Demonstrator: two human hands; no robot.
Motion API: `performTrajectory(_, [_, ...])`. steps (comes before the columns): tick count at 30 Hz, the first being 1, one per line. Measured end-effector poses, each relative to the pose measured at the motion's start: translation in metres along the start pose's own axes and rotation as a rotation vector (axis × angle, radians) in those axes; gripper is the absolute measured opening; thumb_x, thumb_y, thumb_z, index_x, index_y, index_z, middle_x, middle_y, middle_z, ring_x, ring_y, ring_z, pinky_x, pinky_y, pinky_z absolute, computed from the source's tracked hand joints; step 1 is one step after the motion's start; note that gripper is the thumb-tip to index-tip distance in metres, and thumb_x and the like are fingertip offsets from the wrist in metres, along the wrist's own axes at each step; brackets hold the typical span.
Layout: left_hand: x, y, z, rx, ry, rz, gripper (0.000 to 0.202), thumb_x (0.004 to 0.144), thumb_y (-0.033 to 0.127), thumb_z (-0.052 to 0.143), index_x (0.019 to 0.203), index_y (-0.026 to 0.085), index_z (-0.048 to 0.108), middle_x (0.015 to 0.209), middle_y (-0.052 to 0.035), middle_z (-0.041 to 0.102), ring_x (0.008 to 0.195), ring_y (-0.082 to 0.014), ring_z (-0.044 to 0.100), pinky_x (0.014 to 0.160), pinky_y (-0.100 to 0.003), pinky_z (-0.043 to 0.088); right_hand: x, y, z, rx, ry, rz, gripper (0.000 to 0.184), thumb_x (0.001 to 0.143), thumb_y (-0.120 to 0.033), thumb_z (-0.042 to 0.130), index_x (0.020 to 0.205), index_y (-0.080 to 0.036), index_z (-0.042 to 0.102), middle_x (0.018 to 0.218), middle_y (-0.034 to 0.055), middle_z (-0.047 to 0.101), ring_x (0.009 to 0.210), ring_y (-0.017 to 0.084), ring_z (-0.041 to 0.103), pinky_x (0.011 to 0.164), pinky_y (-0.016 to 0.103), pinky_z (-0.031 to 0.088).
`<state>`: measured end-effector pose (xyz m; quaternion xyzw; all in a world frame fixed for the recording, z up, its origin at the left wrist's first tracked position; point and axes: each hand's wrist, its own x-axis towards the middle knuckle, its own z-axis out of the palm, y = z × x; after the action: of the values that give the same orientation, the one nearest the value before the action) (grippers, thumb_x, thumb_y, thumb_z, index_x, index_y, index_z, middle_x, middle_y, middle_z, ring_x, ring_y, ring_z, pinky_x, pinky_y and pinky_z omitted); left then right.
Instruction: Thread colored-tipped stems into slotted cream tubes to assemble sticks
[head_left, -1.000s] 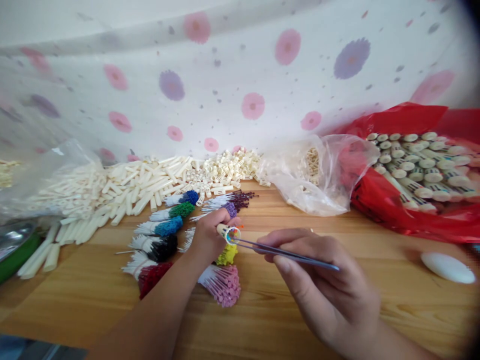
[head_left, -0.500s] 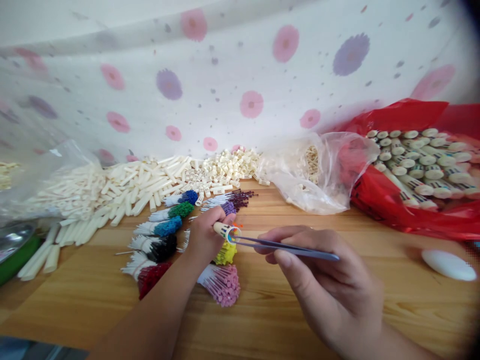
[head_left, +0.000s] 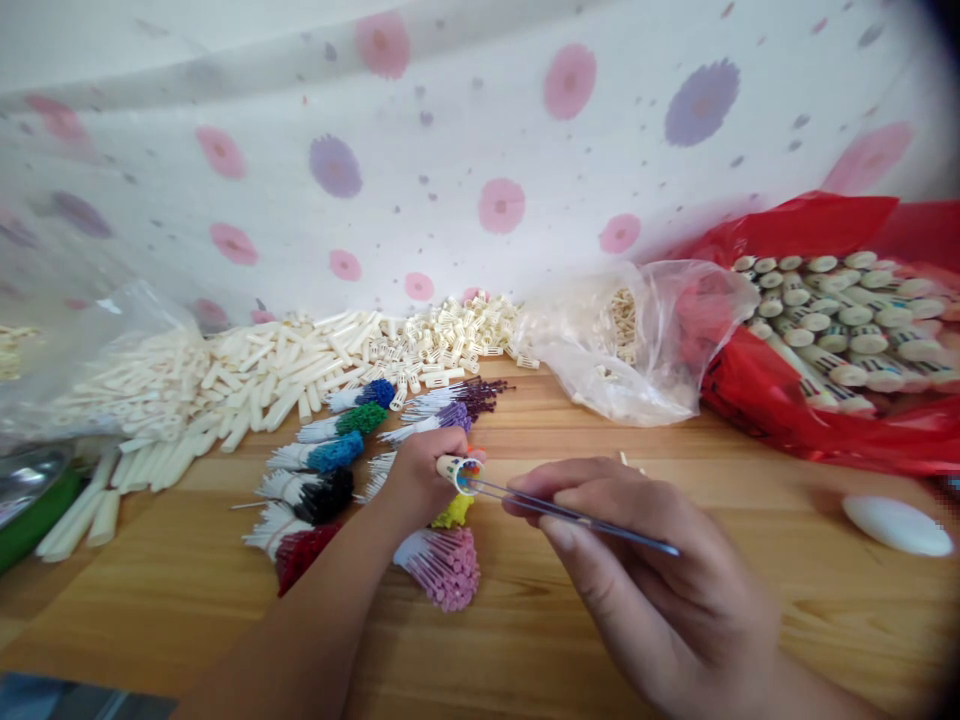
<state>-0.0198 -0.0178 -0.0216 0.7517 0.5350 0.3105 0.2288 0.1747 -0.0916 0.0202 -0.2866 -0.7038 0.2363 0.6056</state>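
My left hand (head_left: pixel 416 472) is closed round a small cream tube (head_left: pixel 457 470) whose open end shows coloured bits inside. My right hand (head_left: pixel 637 560) pinches blue tweezers (head_left: pixel 570 515), and their tips reach into the tube's open end. Just under and left of my left hand lie bundles of thin white sticks with coloured tips: blue (head_left: pixel 375 392), green (head_left: pixel 360 418), cyan (head_left: pixel 334 452), black (head_left: pixel 330 492), dark red (head_left: pixel 304 550), pink (head_left: pixel 450 570), yellow (head_left: pixel 454 512) and purple (head_left: pixel 472 395).
A heap of cream tubes (head_left: pixel 247 375) and small cage-like pieces (head_left: pixel 457 335) lies along the back of the wooden table (head_left: pixel 525 640). A clear bag (head_left: pixel 637 350) and a red bag (head_left: pixel 787 400) of capped tubes (head_left: pixel 847 320) sit right. A white oval (head_left: pixel 896 525) lies far right, a green bowl (head_left: pixel 30 500) far left.
Both hands shifted slightly; the tube tilted a little toward the tweezers, whose tips stay at its open end. Nothing was picked up or let go.
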Motion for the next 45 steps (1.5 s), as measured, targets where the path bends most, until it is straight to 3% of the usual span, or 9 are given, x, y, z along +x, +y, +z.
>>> performTrajectory(6, [-0.001,0.003,0.0,-0.099,-0.058,-0.006,0.035,0.07,0.035,0.05,0.049,0.019,0.028,0.049,0.0037,0.032,0.05,-0.0094,0.029,0.048,-0.024,0.023,0.002,-0.003,-0.003,-0.009,-0.024,-0.03,0.032,0.079,-0.005,0.055,0.101,-0.029,0.057,0.095,0.0028,0.07,0.088,0.02,0.068,0.069,0.03,0.06])
performTrajectory(24, [0.002,0.01,-0.004,-0.05,-0.083,-0.018,0.035,0.07,0.04,0.049,0.048,0.019,0.034,0.048,0.0041,0.035,0.05,-0.0094,0.031,0.048,-0.022,0.025,0.006,-0.012,-0.004,-0.014,0.008,-0.016,0.027,0.08,-0.004,0.057,0.094,-0.027,0.059,0.089,0.0029,0.071,0.082,0.018,0.069,0.067,0.027,0.06])
performTrajectory(33, [0.003,0.011,-0.004,-0.046,-0.093,-0.014,0.035,0.069,0.043,0.047,0.048,0.02,0.032,0.048,0.0044,0.033,0.05,-0.0092,0.03,0.047,-0.022,0.025,0.008,-0.015,-0.006,-0.028,0.036,-0.076,0.022,0.077,-0.002,0.057,0.088,-0.02,0.06,0.083,0.004,0.071,0.078,0.016,0.07,0.067,0.024,0.06])
performTrajectory(41, [0.002,0.009,-0.002,-0.038,-0.099,0.012,0.035,0.071,0.041,0.048,0.049,0.019,0.033,0.049,0.0046,0.034,0.05,-0.0089,0.03,0.046,-0.022,0.024,0.006,-0.011,-0.008,-0.027,-0.023,-0.092,0.022,0.077,-0.003,0.057,0.093,-0.018,0.059,0.09,0.0053,0.071,0.083,0.015,0.069,0.07,0.021,0.059])
performTrajectory(45, [0.001,0.005,-0.003,-0.064,-0.151,0.068,0.034,0.071,0.033,0.049,0.047,0.019,0.029,0.048,0.0051,0.031,0.049,-0.0081,0.028,0.046,-0.022,0.023,0.008,-0.013,-0.009,-0.043,-0.046,-0.097,0.021,0.077,-0.002,0.057,0.091,-0.018,0.059,0.088,0.0049,0.071,0.081,0.014,0.069,0.072,0.02,0.058])
